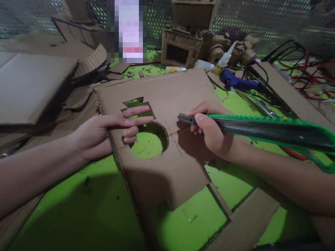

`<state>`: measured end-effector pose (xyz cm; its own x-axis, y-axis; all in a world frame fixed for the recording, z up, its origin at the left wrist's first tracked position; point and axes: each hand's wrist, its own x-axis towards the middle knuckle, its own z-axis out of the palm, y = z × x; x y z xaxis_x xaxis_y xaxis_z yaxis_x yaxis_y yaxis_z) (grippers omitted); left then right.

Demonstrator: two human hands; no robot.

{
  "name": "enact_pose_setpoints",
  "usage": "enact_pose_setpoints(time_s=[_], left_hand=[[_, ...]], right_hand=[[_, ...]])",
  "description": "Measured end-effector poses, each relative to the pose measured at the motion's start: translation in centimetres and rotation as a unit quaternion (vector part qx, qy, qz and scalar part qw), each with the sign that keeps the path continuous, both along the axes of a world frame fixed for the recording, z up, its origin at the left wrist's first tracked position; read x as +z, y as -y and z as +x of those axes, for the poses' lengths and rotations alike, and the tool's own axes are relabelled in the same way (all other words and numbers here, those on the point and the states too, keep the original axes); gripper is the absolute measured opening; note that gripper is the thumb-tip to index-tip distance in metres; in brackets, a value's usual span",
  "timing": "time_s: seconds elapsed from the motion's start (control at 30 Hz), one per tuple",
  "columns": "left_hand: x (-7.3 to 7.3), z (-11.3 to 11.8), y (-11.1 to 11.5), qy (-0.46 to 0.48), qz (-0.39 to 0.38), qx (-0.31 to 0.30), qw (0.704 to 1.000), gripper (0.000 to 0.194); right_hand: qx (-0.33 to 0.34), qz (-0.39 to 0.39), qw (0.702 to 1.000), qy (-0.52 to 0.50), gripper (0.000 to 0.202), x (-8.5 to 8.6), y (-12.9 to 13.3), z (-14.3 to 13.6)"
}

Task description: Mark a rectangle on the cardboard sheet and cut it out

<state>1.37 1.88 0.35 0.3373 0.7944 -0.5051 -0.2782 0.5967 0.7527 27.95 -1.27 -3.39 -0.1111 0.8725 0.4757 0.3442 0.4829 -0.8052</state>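
Observation:
A brown cardboard sheet [183,90] with a round hole and a jagged hole lies tilted over the green table. My left hand [117,127] grips the sheet's left part near those holes, thumb on top and some fingers showing through the openings. My right hand [209,129] is closed round the front of a green and black utility knife [261,130]. The knife's short blade points left, over the sheet, close to thin cut or drawn lines right of the round hole. Whether the tip touches the cardboard cannot be made out.
Behind the sheet are a blue glue gun [237,81], a glue bottle [224,61] and a cardboard construction [180,48]. Cardboard pieces [34,83] are stacked at the left. Tangled wires [300,73] lie at the right, and a cardboard strip [248,223] at the front right.

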Motion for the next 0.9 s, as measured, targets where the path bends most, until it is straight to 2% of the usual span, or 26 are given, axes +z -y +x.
enact_pose_setpoints(time_s=[0.3, 0.5, 0.9], left_hand=[[-0.25, 0.11, -0.13, 0.008, 0.001, 0.001, 1.0, 0.045], [-0.34, -0.04, -0.22, -0.003, 0.002, 0.014, 1.0, 0.049], [-0.34, -0.18, -0.12, 0.005, 0.006, 0.007, 1.0, 0.047]], right_hand=[[-0.001, -0.005, 1.0, -0.03, 0.022, 0.11, 0.23, 0.18], [0.003, -0.004, 0.999, 0.033, 0.026, 0.34, -0.21, -0.26], [0.009, -0.021, 1.0, -0.003, 0.023, 0.52, -0.01, 0.0]])
